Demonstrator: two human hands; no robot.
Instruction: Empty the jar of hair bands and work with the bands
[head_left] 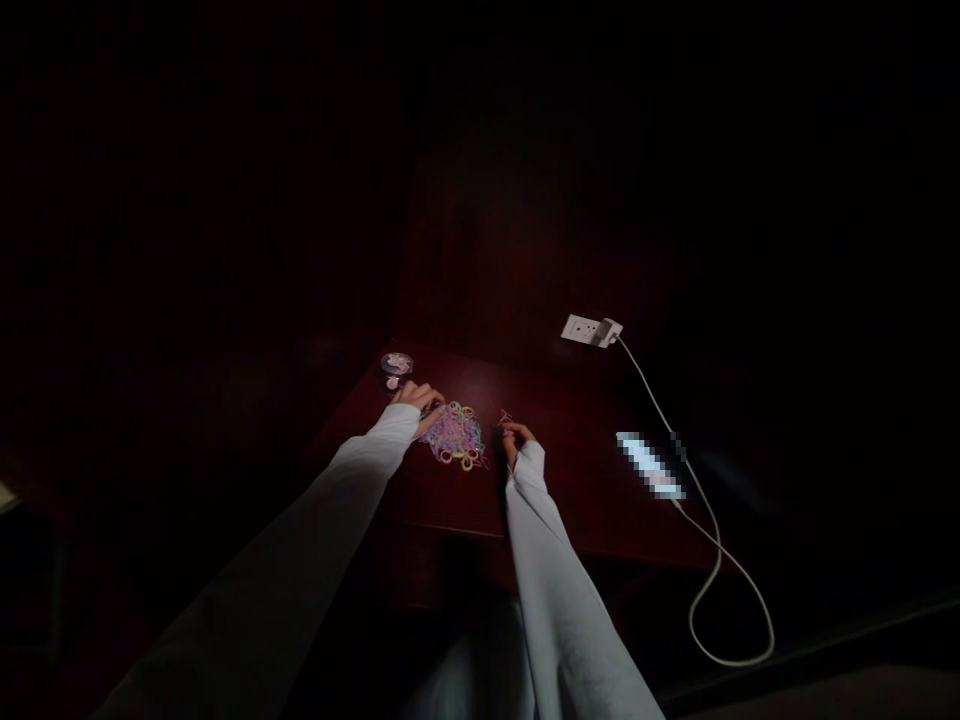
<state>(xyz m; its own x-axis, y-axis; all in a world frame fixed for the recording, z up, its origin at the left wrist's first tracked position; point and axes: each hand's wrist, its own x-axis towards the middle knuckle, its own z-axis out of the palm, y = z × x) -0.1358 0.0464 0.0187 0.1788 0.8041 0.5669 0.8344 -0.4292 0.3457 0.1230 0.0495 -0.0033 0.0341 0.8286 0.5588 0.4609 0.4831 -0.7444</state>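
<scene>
Bands [456,437] between 2 hands [414,398] [517,438], left edge covered, corded device [651,467] pixelated

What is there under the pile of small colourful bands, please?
Under the pile is the dark red table, whose surface shows around it. Whether anything else lies beneath cannot be seen: the bands cover that spot, and the left hand blocks the pile's left edge.

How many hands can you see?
2. The left hand is at the left side of the pile of colorful bands; the right hand is just right of the pile. Much of the picture is very dark, so others could be hidden there.
</scene>
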